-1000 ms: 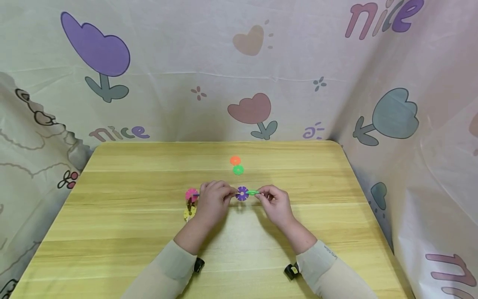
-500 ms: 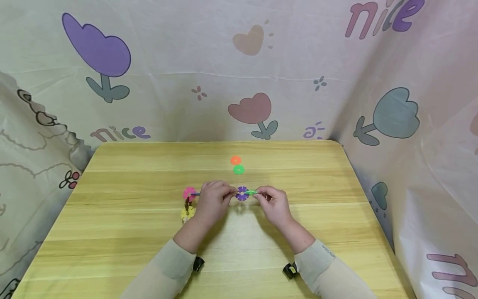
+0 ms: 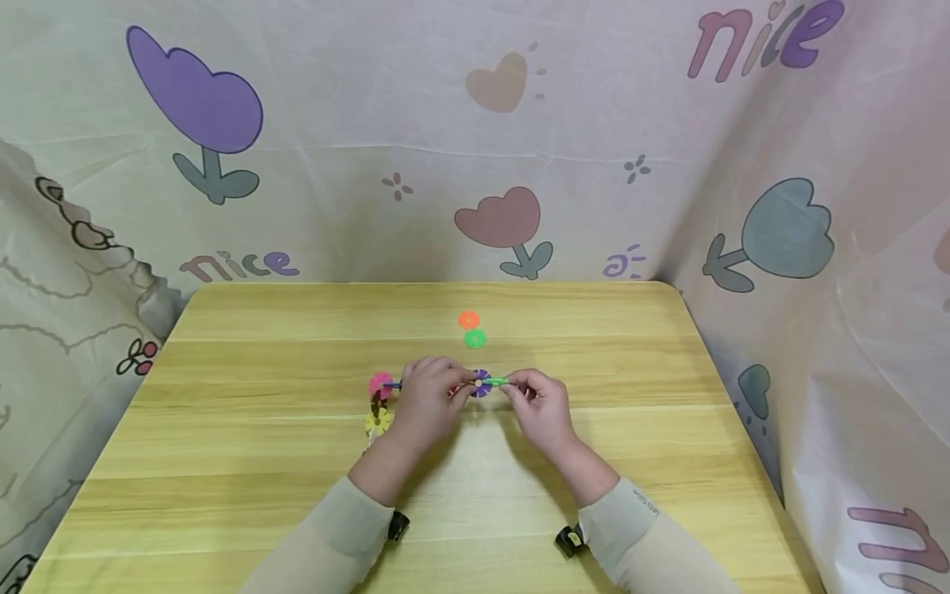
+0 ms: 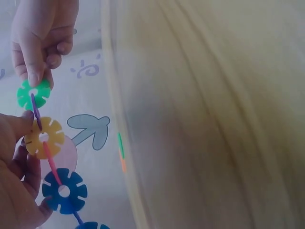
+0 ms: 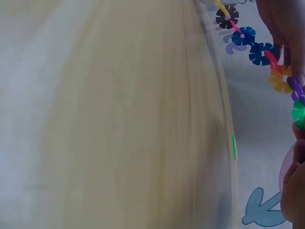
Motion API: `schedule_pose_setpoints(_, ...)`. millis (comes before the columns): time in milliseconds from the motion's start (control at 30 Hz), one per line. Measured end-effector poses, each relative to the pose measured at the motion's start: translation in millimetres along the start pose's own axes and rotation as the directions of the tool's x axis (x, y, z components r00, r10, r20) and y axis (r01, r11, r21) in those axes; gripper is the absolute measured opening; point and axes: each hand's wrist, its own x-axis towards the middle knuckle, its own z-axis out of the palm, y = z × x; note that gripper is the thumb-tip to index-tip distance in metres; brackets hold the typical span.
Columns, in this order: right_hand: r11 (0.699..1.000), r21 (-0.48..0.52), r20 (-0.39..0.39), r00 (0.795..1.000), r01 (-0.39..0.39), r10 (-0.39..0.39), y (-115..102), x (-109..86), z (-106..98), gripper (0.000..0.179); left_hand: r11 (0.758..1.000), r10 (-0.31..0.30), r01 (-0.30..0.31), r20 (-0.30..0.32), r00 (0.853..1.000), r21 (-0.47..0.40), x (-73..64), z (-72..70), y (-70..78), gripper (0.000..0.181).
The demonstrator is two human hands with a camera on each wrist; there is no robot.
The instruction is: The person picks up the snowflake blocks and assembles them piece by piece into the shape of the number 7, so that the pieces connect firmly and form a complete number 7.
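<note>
Slotted plastic snowflake discs are joined in a chain. At its right end, in the head view, a green disc [image 3: 496,381], edge-on, meets a purple disc [image 3: 484,391]. My right hand [image 3: 542,408] pinches the green disc between thumb and fingertips. My left hand [image 3: 430,400] holds the chain by a yellow-orange disc [image 4: 56,136], its thumb close to the purple one. Past that run a pink disc [image 4: 52,164] and a blue disc [image 4: 74,183]. The chain's left part, with a pink disc [image 3: 380,379] and a yellow disc [image 3: 380,422], hangs beyond my left hand, partly hidden by it.
A loose orange disc [image 3: 468,318] and a loose green disc [image 3: 475,339] lie on the wooden table [image 3: 594,330] beyond my hands. A printed cloth [image 3: 334,99] hangs behind the table and along its sides.
My right hand has shifted slightly left, bringing the green disc a little farther over the purple disc. My left fingertips have edged right. The loose discs stay in place.
</note>
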Motion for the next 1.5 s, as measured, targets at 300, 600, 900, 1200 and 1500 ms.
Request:
schedule_pose_setpoints(300,1.0,0.001,0.069,0.998,-0.01,0.01,21,-6.0,9,0.015,0.999,0.04,-0.04,0.009,0.999,0.003,-0.8,7.2,2.0,0.013)
schedule_pose_setpoints(600,0.998,-0.03,0.08,0.995,0.055,-0.052,47,7.8,4,0.01,0.998,0.058,-0.059,0.019,0.998,0.023,-3.2,9.9,-2.6,0.006)
schedule_pose_setpoints(900,0.964,-0.262,0.058,0.997,-0.039,0.056,60,50.7,17,0.025,0.998,0.063,-0.064,0.02,0.998,0.015,-4.4,10.0,-3.3,0.005)
schedule_pose_setpoints(1200,0.889,-0.418,0.154,0.951,-0.185,0.27,80,64.5,38,0.062,0.999,0.031,-0.033,0.051,0.998,0.039,-5.1,8.7,-6.8,0.005)
schedule_pose_setpoints(1500,0.791,-0.564,0.182,0.899,-0.237,0.399,92,70.9,54,0.078,0.999,0.012,-0.014,0.062,0.998,0.038,-4.8,7.0,-7.8,0.006)
